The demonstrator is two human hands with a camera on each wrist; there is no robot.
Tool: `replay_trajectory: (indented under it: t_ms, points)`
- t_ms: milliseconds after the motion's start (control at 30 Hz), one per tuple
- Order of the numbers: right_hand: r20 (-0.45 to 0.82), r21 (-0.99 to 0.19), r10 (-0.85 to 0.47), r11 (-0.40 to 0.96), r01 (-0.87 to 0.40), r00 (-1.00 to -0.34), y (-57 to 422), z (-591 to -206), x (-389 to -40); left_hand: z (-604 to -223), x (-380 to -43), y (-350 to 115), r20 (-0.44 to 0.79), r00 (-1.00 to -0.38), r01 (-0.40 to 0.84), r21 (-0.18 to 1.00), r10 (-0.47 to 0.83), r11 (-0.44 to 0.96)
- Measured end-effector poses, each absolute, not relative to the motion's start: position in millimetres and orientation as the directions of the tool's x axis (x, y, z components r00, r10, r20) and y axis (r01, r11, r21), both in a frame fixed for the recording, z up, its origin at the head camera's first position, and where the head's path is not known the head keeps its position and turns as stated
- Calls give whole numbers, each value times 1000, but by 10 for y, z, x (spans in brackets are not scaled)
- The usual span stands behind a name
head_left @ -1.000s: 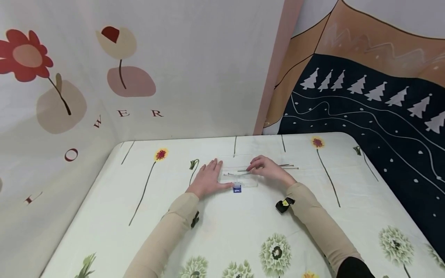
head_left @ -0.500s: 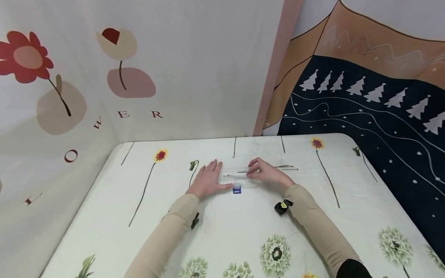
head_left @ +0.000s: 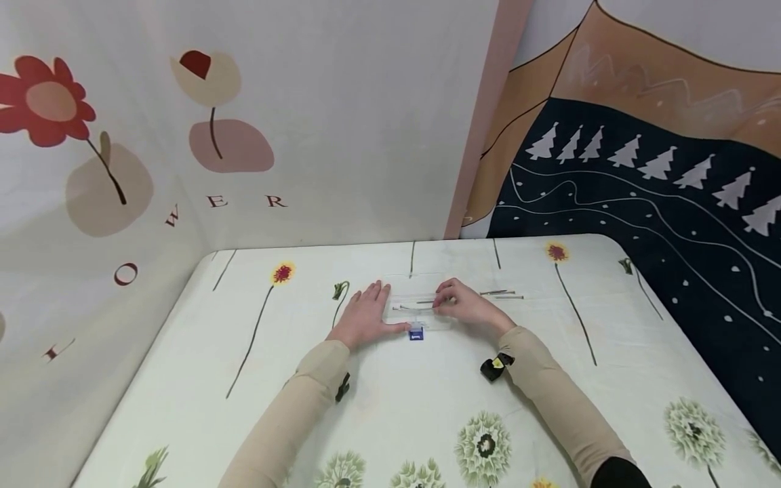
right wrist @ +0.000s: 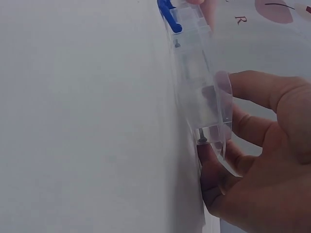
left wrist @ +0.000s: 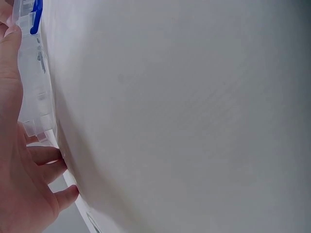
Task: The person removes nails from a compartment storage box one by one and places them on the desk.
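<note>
A clear plastic box [head_left: 399,318] with a blue latch [head_left: 416,333] lies on the table; thin metal nails [head_left: 410,308] show in it. My left hand [head_left: 365,315] rests spread at the box's left end, thumb stretched to the latch. In the left wrist view, its fingertips [left wrist: 72,191] touch the white cloth. My right hand [head_left: 460,301] has curled fingers over the box's right end. Seen from the right wrist, its fingers [right wrist: 252,90] and thumb grip that end, with a nail head [right wrist: 201,140] right at the thumb tip.
Several more nails [head_left: 509,297] lie on the cloth just right of my right hand. The table [head_left: 390,393] has a white cloth printed with flowers. Behind it hang a pale curtain [head_left: 354,135] and a dark tree-patterned cloth [head_left: 579,183].
My right hand has shifted slightly toward the near side of the box and its fingertips have drawn lower. The left hand has stayed in place.
</note>
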State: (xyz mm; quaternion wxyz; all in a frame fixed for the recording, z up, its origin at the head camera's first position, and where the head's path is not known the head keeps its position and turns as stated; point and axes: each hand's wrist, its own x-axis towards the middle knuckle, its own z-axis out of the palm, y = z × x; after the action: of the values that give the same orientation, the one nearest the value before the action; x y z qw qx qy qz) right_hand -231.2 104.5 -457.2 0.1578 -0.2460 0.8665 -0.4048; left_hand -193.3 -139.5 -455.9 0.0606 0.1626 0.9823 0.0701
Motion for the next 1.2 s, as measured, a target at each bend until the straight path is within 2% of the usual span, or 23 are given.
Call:
replay_trajectory:
  t_ms: [300, 467, 667, 1200]
  points:
    - [2, -822, -568, 468, -325, -823, 1089, -4540, -2288, -4547, -1923, -1390, -101, -940, 306, 162, 324, 938]
    - [47, -815, -543, 465, -347, -838, 1124, -4522, -2299, -4542, -1922, -1387, -86, -942, 309, 159, 325, 937]
    - [41, -835, -491, 462, -299, -870, 1211, -4493, -2284, -4540, -1921, -1384, -83, -941, 311, 161, 327, 937]
    - [6, -812, -478, 510, -284, -878, 1499, -4379, -2262, -4554, -1926, -1390, -90, -941, 310, 166, 328, 936]
